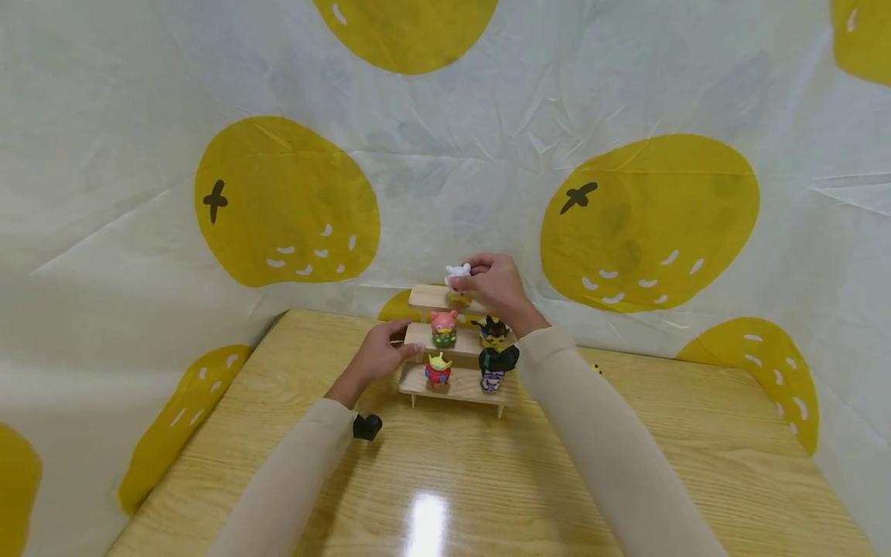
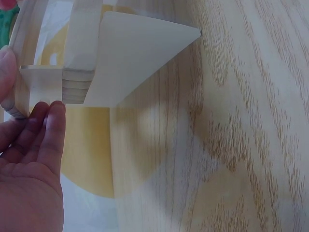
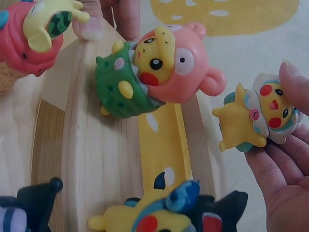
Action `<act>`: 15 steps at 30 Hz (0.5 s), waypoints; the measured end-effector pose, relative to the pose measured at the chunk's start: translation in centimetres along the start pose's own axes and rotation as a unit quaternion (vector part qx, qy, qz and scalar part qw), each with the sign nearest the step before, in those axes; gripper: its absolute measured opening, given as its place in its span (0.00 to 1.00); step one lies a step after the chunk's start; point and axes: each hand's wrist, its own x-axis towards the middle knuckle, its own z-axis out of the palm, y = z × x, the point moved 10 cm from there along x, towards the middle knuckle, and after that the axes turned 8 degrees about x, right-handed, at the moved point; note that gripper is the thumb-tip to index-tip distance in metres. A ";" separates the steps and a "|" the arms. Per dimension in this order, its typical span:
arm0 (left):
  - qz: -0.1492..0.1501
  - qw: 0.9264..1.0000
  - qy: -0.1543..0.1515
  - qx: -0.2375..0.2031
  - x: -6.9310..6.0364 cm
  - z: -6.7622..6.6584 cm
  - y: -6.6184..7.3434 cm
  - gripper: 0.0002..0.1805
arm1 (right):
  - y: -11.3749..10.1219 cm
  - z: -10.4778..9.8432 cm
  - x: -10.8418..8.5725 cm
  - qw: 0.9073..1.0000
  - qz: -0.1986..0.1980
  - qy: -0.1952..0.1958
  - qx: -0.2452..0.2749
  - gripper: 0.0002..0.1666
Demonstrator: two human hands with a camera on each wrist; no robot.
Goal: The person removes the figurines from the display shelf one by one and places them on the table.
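Cloth printed with big yellow fruit (image 1: pixel 459 116) hangs behind and around the table (image 1: pixel 696 441), on which a three-tiered wooden stand (image 1: pixel 462 379) is set with its steps rising away from the person, an arrangement that probably lets every row show over the one ahead. The left hand (image 1: pixel 379 356) grips the left end of the middle tier, thumb on one side and fingers close together on the other, presumably to steady the light stand. The right hand (image 1: pixel 497 282) works at the top tier, its fingers clamped on the white-hooded figure (image 3: pixel 241 116), thumb against the hood and fingers behind, a hold that leaves face and belly uncovered; whether the base touches the wood I cannot tell. Below, the pink-hooded figure (image 1: pixel 443 329) and the dark-eared figure (image 1: pixel 493 333) share the middle tier, well apart; the red figure (image 1: pixel 438 371) and the purple-and-black figure (image 1: pixel 491 381) are similarly spaced on the lowest, likely for balance.
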 end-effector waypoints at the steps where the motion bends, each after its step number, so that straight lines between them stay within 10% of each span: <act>1: 0.000 1.000 -0.001 0.000 0.0 0.0 0.0 0.36 | 0.0 -0.1 -0.1 1.000 0.001 0.000 0.001 0.24; 15: -0.002 1.000 -0.002 0.011 -0.2 0.0 0.3 0.35 | 0.0 -1.1 -0.3 1.000 0.006 0.001 0.001 0.25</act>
